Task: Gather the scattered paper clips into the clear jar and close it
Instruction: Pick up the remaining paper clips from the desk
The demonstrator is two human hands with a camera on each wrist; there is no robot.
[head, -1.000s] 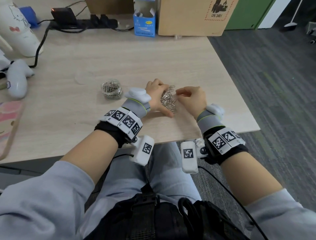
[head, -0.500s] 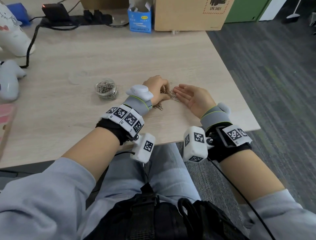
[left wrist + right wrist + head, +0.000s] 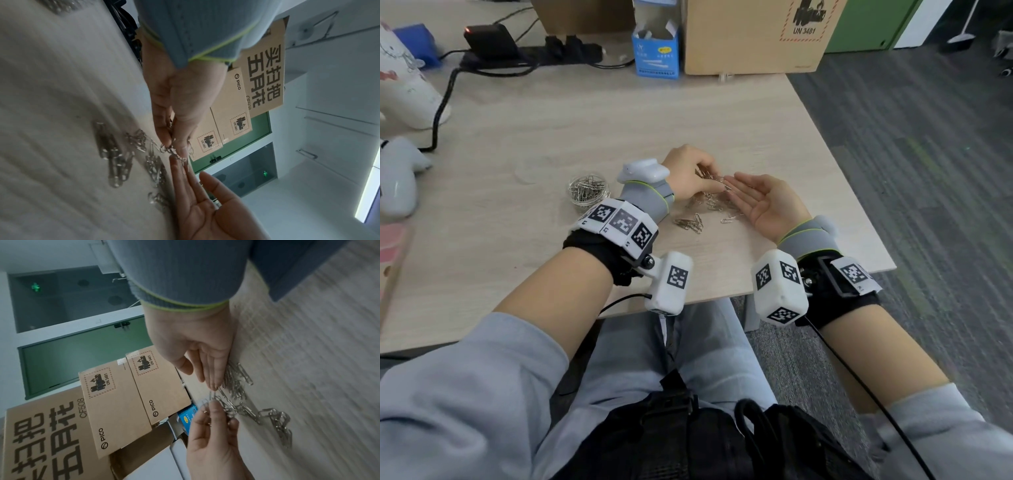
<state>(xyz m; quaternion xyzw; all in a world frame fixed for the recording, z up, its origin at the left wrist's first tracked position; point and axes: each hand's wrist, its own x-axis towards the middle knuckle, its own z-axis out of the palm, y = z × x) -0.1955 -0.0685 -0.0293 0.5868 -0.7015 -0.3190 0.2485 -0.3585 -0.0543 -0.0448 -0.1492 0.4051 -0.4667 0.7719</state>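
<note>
Over the surface (image 3: 688, 113), my left hand (image 3: 686, 171) pinches tangled paper clips (image 3: 709, 176), right hand (image 3: 763, 202) flat open; linked strays could spill short of the jar (image 3: 588, 190).

An office or small lab workroom, by the look of it. A pale wood-grain desk (image 3: 619, 113) stands on grey carpet tiles (image 3: 928, 171). At twelve o'clock sit brown shipping cartons (image 3: 750, 37) marked UN 3481; at eleven, a black power strip (image 3: 541, 56) with cables. Green-framed glass partitions (image 3: 82, 356) stand beyond.
</note>
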